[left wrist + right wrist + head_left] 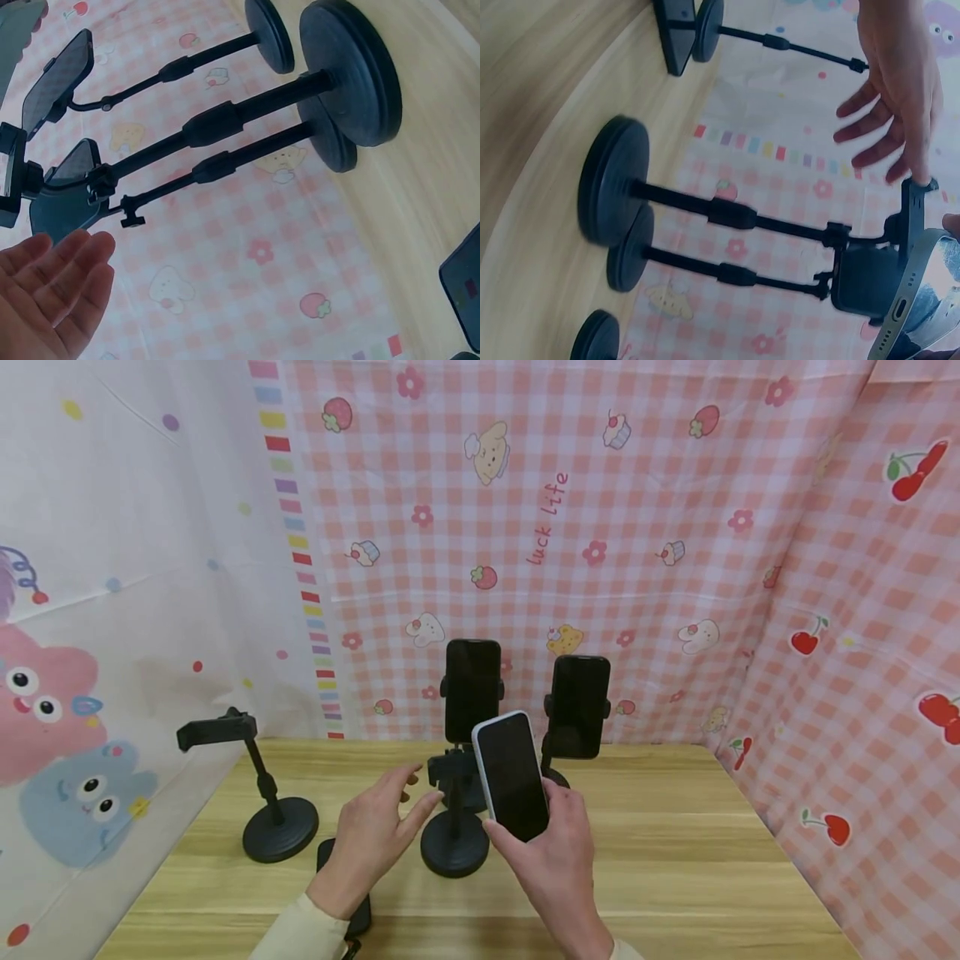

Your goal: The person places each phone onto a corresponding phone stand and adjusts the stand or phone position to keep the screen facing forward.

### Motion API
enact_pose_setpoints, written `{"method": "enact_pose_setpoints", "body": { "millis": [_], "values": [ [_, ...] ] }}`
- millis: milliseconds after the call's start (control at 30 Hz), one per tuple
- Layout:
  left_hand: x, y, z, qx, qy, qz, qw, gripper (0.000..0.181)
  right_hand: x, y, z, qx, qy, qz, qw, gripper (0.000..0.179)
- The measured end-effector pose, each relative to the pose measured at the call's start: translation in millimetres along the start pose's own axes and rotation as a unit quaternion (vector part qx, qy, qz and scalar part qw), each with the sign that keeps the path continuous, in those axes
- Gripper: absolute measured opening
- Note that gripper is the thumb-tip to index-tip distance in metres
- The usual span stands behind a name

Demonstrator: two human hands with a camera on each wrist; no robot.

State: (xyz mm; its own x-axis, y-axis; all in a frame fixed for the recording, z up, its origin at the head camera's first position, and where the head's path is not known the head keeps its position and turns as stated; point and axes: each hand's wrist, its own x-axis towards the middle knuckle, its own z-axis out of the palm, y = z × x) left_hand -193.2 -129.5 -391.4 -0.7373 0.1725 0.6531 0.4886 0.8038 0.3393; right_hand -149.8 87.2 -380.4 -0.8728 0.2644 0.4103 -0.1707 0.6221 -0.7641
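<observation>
My right hand (553, 852) grips a smartphone (513, 777) with a pale edge, tilted, its dark screen toward me. Just left of that phone is the black clamp of the front phone stand (454, 843), which bears no phone. Fingers apart and lightly bent, my left hand (375, 827) is beside this clamp. In the right wrist view the thumb of the left hand (904, 90) appears to meet the clamp's end (913, 217). The bottom edge of the held smartphone (900, 307), with its charging port, shows close to the clamp there.
Behind stand two phone stands holding phones, a middle phone (472, 689) and a right phone (579, 706). Another phone stand (279, 829) with a bare clamp is at the left. A dark phone (360, 917) lies on the wooden table (690, 860), partly under my left forearm. Patterned cloth (645, 485) hangs around.
</observation>
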Motion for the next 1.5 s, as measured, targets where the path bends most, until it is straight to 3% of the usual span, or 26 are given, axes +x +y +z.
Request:
{"method": "enact_pose_setpoints", "body": {
  "millis": [300, 700, 1133, 1500],
  "values": [
    [7.1, -0.3, 2.0, 0.003, 0.048, 0.063, 0.9968, 0.056, -2.6, -18, 12, 0.005, -0.011, -0.038, 0.9992, 0.081],
    [15.5, -3.1, 5.8, -0.005, 0.113, 0.151, 0.9821, 0.050, -6.4, -28, 22, 0.029, -0.025, -0.052, 0.9979, 0.079],
    [16.3, 1.5, 5.4, 0.000, 0.115, 0.164, 0.9797, 0.038, -7.9, -28, 24, 0.031, -0.028, -0.047, 0.9980, 0.080],
    [16.5, 5.6, 7.8, 0.008, 0.123, 0.180, 0.9760, 0.039, -12.9, -23, 26, 0.047, -0.032, -0.015, 0.9983, 0.082]
  ]
}}
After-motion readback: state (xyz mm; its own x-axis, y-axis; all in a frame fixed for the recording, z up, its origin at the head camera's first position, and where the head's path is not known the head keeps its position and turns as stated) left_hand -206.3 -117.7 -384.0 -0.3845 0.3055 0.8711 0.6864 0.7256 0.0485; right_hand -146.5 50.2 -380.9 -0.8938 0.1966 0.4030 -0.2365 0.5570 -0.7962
